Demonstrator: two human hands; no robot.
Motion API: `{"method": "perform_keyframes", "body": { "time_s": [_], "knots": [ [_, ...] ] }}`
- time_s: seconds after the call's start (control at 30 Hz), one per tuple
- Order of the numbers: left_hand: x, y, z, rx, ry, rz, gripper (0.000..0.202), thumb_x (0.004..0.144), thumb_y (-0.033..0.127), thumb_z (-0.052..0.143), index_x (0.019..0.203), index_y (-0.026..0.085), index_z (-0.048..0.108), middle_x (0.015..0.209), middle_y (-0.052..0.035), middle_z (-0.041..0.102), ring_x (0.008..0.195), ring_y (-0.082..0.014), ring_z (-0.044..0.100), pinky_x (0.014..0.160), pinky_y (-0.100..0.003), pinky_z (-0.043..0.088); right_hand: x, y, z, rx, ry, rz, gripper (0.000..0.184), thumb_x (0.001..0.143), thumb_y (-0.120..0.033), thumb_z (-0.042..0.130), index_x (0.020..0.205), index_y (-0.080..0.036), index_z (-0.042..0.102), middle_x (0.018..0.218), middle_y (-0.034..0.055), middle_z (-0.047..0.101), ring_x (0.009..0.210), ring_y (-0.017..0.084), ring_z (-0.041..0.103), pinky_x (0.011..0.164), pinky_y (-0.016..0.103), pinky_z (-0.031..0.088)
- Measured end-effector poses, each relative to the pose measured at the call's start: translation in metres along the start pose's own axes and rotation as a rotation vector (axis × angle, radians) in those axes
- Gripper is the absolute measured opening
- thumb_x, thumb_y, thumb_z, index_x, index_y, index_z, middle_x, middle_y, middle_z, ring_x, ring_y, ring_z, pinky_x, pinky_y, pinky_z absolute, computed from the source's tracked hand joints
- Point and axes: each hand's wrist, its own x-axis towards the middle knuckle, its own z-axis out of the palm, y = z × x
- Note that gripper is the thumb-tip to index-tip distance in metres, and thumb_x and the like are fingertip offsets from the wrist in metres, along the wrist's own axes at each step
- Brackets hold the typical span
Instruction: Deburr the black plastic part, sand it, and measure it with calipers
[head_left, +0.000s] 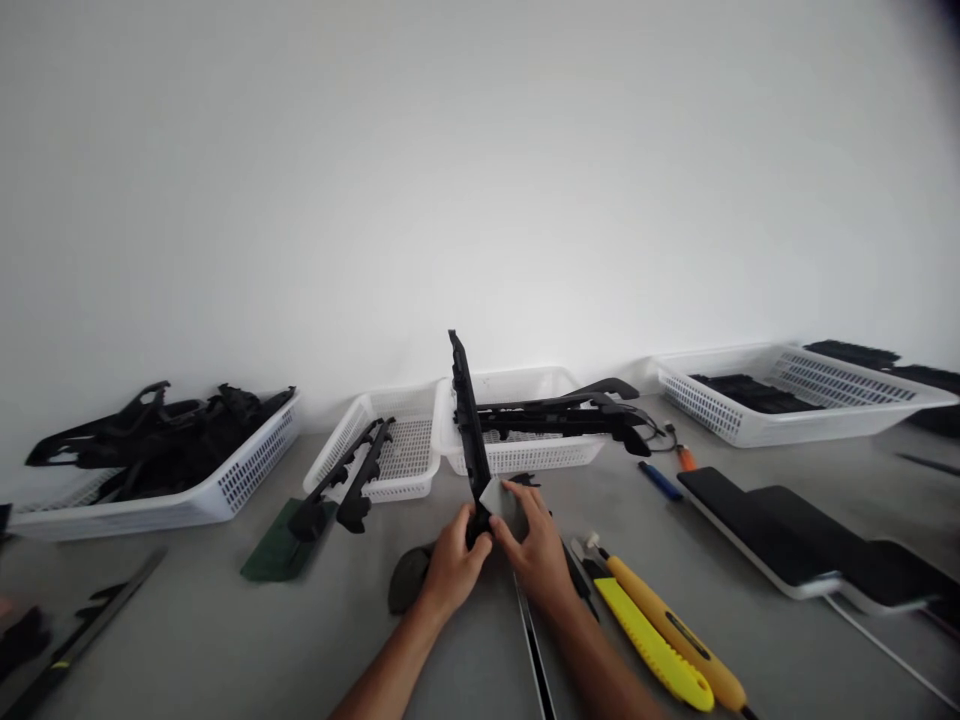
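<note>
A long black plastic trim strip rises steeply in front of me, its lower end between my hands. My left hand is closed around that lower end. My right hand pinches a small light-grey flat piece and presses it against the strip; whether it is paper or cloth I cannot tell. A dark rounded object lies beside my left hand. Just right of my right forearm are a yellow utility knife and a tool with a tan handle.
White baskets with black plastic parts stand at the left, middle and right. Two black strips lean on a small basket near a green block. Black-topped devices and a blue tool lie right.
</note>
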Motion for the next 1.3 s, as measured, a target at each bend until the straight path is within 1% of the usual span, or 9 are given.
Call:
{"method": "perform_keyframes", "body": {
  "time_s": [0.1,0.27,0.5,0.63,0.73,0.8,1.1,1.17,1.3],
  "knots": [
    [-0.003,0.003,0.000,0.095,-0.062,0.039,0.019,0.087,0.025,0.057,0.104,0.022,0.066,0.101,-0.0065,0.081,0.098,-0.0270,0.074,0.090,-0.037,0.055,0.001,0.008,0.002,0.010,0.057,0.014,0.044,0.096,-0.038,0.067,0.137,-0.023,0.063,0.128,0.0103,0.070,0.120,0.028,0.067,0.107,0.044,0.054],
    [-0.007,0.010,0.002,0.285,-0.091,0.052,0.021,0.088,0.021,0.058,0.105,0.022,0.068,0.105,-0.0069,0.082,0.101,-0.0272,0.075,0.089,-0.035,0.053,0.000,0.019,0.010,0.000,0.145,0.059,0.046,0.095,-0.042,0.068,0.136,-0.022,0.061,0.128,0.0107,0.070,0.121,0.030,0.067,0.106,0.046,0.054],
    [-0.017,0.021,0.007,0.568,-0.103,0.016,0.029,0.092,0.025,0.055,0.115,0.017,0.071,0.112,-0.0160,0.083,0.106,-0.0350,0.077,0.092,-0.041,0.053,0.000,0.036,0.020,-0.033,0.143,0.078,0.056,0.095,-0.051,0.064,0.140,-0.018,0.060,0.138,0.0161,0.070,0.132,0.034,0.066,0.112,0.048,0.052],
    [-0.025,0.025,0.007,0.687,-0.084,-0.009,0.034,0.095,0.034,0.055,0.118,0.016,0.074,0.115,-0.0173,0.083,0.110,-0.0374,0.076,0.095,-0.043,0.053,-0.002,0.041,0.026,-0.051,0.160,0.077,0.065,0.096,-0.059,0.058,0.143,-0.014,0.060,0.143,0.0211,0.069,0.135,0.038,0.065,0.113,0.053,0.051],
    [-0.030,0.028,0.007,0.737,-0.052,-0.033,0.042,0.099,0.045,0.053,0.120,0.016,0.075,0.116,-0.0186,0.083,0.111,-0.0389,0.077,0.094,-0.044,0.054,-0.003,0.041,0.031,-0.054,0.156,0.037,0.068,0.092,-0.062,0.060,0.141,-0.014,0.063,0.144,0.0208,0.070,0.135,0.038,0.066,0.113,0.053,0.052],
    [-0.035,0.030,0.009,0.748,-0.033,-0.045,0.044,0.100,0.046,0.051,0.120,0.016,0.076,0.117,-0.0179,0.084,0.111,-0.0381,0.077,0.093,-0.043,0.055,-0.002,0.042,0.033,-0.059,0.153,0.015,0.069,0.091,-0.063,0.059,0.139,-0.014,0.064,0.144,0.0202,0.070,0.135,0.038,0.067,0.113,0.051,0.053],
    [-0.093,0.044,0.032,0.726,0.015,-0.147,0.041,0.096,0.049,0.059,0.115,0.020,0.081,0.117,-0.0136,0.085,0.114,-0.0359,0.075,0.095,-0.040,0.052,-0.001,0.040,0.020,-0.121,0.159,0.054,0.087,0.097,-0.074,0.038,0.147,-0.006,0.058,0.148,0.0276,0.065,0.140,0.041,0.061,0.118,0.055,0.046],
    [-0.101,0.048,0.033,0.738,0.021,-0.161,0.040,0.096,0.048,0.058,0.114,0.020,0.081,0.117,-0.0138,0.085,0.113,-0.0357,0.075,0.094,-0.040,0.052,-0.007,0.035,0.017,-0.132,0.132,0.031,0.083,0.098,-0.071,0.039,0.147,-0.007,0.059,0.148,0.0257,0.066,0.138,0.040,0.063,0.116,0.053,0.047],
    [-0.102,0.055,0.030,0.780,0.026,-0.157,0.038,0.097,0.044,0.057,0.114,0.018,0.080,0.116,-0.0153,0.085,0.111,-0.0356,0.077,0.090,-0.040,0.051,-0.022,0.018,0.011,-0.163,0.089,-0.047,0.064,0.100,-0.058,0.049,0.147,-0.018,0.063,0.139,0.0143,0.072,0.127,0.031,0.069,0.107,0.044,0.054]
  ]
}}
